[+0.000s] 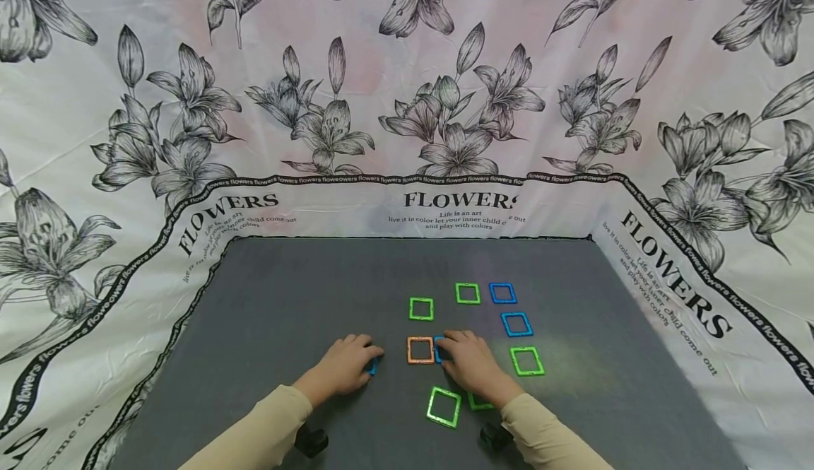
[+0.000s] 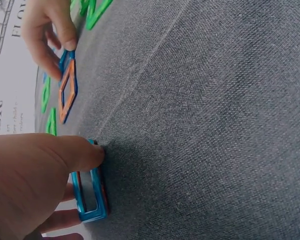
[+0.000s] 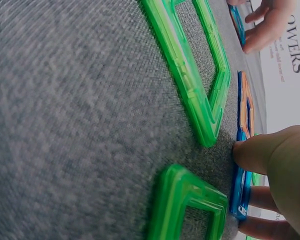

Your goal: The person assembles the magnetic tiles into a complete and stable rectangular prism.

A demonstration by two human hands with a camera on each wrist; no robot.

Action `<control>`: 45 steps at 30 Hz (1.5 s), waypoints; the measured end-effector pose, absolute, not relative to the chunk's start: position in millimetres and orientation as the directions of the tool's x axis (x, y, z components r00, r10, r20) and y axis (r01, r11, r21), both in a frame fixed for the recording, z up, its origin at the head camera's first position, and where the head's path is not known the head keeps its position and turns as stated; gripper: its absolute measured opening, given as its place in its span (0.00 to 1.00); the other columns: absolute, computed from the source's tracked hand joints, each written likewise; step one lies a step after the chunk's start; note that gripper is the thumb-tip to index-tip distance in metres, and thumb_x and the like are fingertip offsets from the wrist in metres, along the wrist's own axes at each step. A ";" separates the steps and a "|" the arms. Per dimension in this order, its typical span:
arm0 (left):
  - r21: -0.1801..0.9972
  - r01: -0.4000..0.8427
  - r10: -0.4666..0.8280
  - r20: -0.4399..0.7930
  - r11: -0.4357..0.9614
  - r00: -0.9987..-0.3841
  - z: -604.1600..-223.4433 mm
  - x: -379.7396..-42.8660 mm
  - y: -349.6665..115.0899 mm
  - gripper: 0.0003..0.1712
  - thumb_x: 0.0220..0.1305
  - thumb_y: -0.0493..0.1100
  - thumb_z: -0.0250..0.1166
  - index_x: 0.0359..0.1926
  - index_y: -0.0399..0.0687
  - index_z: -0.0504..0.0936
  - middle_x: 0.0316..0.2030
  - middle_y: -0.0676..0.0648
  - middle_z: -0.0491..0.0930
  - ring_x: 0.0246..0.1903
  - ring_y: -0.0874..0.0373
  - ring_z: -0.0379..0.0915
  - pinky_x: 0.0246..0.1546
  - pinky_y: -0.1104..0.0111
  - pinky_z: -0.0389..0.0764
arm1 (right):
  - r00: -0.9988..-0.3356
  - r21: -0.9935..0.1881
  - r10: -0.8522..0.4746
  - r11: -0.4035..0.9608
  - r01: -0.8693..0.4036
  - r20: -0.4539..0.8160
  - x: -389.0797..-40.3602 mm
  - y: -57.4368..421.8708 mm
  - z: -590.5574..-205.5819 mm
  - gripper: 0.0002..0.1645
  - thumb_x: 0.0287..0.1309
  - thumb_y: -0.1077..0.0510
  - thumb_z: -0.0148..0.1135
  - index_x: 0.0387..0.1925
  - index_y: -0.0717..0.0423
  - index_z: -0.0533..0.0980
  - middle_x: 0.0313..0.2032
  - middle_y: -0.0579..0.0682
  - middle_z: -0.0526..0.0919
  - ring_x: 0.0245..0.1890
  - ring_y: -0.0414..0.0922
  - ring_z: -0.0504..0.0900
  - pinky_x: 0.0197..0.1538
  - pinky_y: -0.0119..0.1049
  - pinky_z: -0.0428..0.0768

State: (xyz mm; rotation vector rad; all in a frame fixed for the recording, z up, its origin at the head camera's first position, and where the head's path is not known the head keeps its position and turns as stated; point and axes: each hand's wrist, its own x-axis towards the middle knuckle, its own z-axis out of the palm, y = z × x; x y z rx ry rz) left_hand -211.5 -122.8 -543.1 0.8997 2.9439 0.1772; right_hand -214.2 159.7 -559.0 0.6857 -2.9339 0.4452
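On the grey tabletop, my left hand [image 1: 343, 365] pinches a blue square-frame magnetic tile [image 2: 92, 216] between thumb and fingers. A reddish edge shows along the underside of that tile. To the right, my right hand [image 1: 473, 365] grips another blue square magnetic tile [image 3: 235, 192], thumb on the near side and fingers on the far side. Against its left side lies an orange square tile [image 1: 410, 350], with a blue edge beneath it in the right wrist view. Nearer to me, a green tile [image 1: 430, 402] lies flat, and a second green tile [image 1: 480, 406] is partly hidden by the right wrist.
Farther back lie a green tile [image 1: 422, 319], another green tile [image 1: 468, 303] and a blue tile [image 1: 505, 302]. Right of the right hand are a blue tile [image 1: 520, 335] and a green tile [image 1: 531, 373]. Flower-printed cloth [image 1: 356, 208] borders the table [image 1: 286, 279].
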 end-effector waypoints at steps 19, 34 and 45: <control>0.322 0.571 0.571 0.105 0.755 -0.814 -535.1 -228.8 -114.2 0.22 0.68 0.45 0.69 0.61 0.45 0.81 0.50 0.41 0.80 0.46 0.49 0.80 0.49 0.53 0.82 | -0.892 -0.261 -0.423 0.854 -0.451 0.158 -213.8 162.4 -560.8 0.24 0.58 0.59 0.74 0.57 0.55 0.82 0.57 0.60 0.83 0.56 0.60 0.79 0.52 0.61 0.79; 0.446 0.646 0.566 0.316 0.620 -0.761 -543.8 -242.1 -87.8 0.22 0.61 0.42 0.72 0.56 0.43 0.82 0.53 0.44 0.81 0.48 0.51 0.82 0.48 0.56 0.84 | -0.900 -0.261 -0.408 0.862 -0.435 0.154 -214.1 161.4 -561.0 0.24 0.58 0.58 0.74 0.57 0.56 0.83 0.57 0.60 0.83 0.56 0.60 0.80 0.52 0.61 0.80; 0.471 0.654 0.546 0.363 0.592 -0.755 -550.1 -240.2 -79.3 0.22 0.57 0.40 0.75 0.52 0.41 0.82 0.52 0.43 0.82 0.51 0.50 0.82 0.51 0.56 0.84 | -0.890 -0.249 -0.420 0.855 -0.454 0.179 -215.1 162.7 -563.5 0.24 0.59 0.57 0.73 0.57 0.56 0.82 0.57 0.59 0.83 0.55 0.60 0.80 0.51 0.60 0.80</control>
